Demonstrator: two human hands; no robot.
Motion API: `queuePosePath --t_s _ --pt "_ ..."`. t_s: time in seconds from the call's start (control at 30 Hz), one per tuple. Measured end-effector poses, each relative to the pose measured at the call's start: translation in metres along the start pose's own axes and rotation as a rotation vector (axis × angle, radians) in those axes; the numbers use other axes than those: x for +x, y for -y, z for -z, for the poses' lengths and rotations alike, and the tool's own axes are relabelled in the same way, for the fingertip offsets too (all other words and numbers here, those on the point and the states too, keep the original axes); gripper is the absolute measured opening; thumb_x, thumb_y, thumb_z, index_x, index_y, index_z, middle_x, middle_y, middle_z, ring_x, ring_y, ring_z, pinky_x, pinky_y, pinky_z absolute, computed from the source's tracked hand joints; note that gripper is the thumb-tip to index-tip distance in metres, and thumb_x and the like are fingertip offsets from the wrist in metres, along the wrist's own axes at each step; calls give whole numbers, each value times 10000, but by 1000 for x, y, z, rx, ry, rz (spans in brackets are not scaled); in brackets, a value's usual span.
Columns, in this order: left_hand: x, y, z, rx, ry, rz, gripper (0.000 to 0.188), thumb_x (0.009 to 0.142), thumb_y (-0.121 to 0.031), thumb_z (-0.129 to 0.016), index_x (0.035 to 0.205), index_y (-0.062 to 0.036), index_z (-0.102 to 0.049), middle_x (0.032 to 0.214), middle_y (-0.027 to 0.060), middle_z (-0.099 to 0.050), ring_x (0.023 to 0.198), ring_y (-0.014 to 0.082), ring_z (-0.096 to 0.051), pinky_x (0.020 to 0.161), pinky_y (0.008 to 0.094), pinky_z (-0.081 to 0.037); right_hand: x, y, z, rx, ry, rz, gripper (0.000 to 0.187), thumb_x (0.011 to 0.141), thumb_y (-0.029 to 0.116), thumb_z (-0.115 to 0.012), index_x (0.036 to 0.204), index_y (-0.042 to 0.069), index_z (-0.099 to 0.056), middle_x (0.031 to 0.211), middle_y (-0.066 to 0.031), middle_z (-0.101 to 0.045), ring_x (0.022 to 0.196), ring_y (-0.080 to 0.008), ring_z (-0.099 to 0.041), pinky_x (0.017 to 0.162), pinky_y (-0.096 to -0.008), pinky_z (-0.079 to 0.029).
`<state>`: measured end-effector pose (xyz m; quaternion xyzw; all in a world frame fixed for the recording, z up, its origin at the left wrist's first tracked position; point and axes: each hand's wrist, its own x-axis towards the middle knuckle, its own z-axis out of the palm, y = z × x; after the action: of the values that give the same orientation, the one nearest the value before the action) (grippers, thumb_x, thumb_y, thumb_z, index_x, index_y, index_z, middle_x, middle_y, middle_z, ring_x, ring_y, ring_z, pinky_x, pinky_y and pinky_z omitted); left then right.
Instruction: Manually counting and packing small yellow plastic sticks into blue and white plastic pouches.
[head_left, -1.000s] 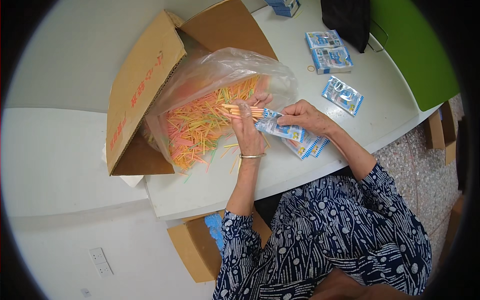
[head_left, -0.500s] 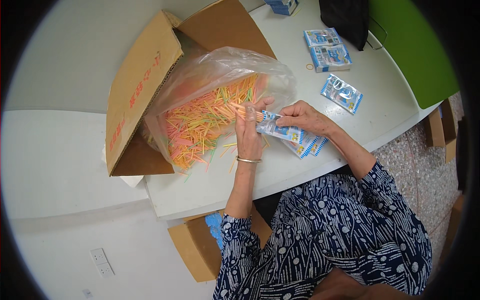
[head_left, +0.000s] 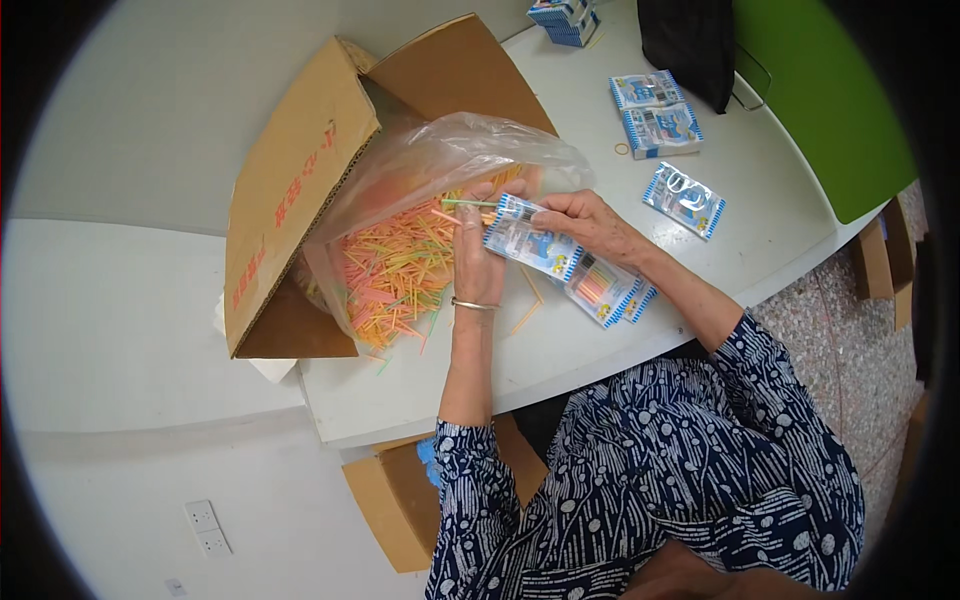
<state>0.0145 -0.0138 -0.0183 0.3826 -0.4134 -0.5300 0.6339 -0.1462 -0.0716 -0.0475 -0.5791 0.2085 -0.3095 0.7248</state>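
Note:
My left hand (head_left: 476, 255), with a metal bangle on the wrist, is at the mouth of a clear plastic bag. Its fingers are closed around a few thin coloured sticks (head_left: 452, 215), one green and others orange. My right hand (head_left: 592, 228) pinches a blue-and-white plastic packet (head_left: 530, 243) by its upper side. The packet's left end meets the stick tips by my left fingers; whether any stick is inside it is hidden. Under the packet lie more packets (head_left: 603, 289), one showing orange-pink sticks through its film.
An open cardboard box (head_left: 300, 210) on its side holds the clear bag (head_left: 500, 140) full of loose sticks (head_left: 395, 265). Packets (head_left: 660, 128) lie stacked at the far right, near a single packet (head_left: 684, 200) and a black bag (head_left: 690, 45). Another box (head_left: 400, 510) stands below the table edge.
My left hand has shifted slightly left, and the bundle between its fingers looks thinner. The packet in my right hand has moved up and left and now shows more of its face.

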Motion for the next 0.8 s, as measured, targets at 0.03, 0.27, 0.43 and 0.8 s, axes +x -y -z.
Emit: queuePosePath --t_s 0.03,0.27,0.43,0.8 --pt "1 -2 0 -5 4 11 353 1001 -320 -307 1138 -32 -459 1187 176 -549 1117 226 -521 948 341 -423 3 -2 -1 7 8 38 262 915 222 -564 1034 7 -656 813 18 -618 734 -12 -516 644 -178 -418" --pt "4 -13 21 521 176 102 517 970 -433 -347 1312 -44 -357 1275 165 -477 1140 222 -504 972 365 -412 12 -14 -10 76 -37 140 244 936 208 -532 990 -1 -644 840 21 -605 764 -4 -491 665 -179 -411" --pt "12 -20 34 379 -82 119 492 962 -371 -420 1322 -43 -357 1231 119 -492 1092 185 -503 932 328 -418 13 -15 -2 130 -16 88 239 956 210 -502 989 9 -627 824 47 -588 743 -2 -497 660 -160 -413" --pt "-3 -23 9 683 -93 -87 146 842 -113 -652 935 -1 -635 987 54 -614 901 113 -563 792 252 -454 0 4 -11 167 -36 58 280 906 192 -574 1112 6 -613 903 9 -625 779 -26 -530 693 -181 -434"
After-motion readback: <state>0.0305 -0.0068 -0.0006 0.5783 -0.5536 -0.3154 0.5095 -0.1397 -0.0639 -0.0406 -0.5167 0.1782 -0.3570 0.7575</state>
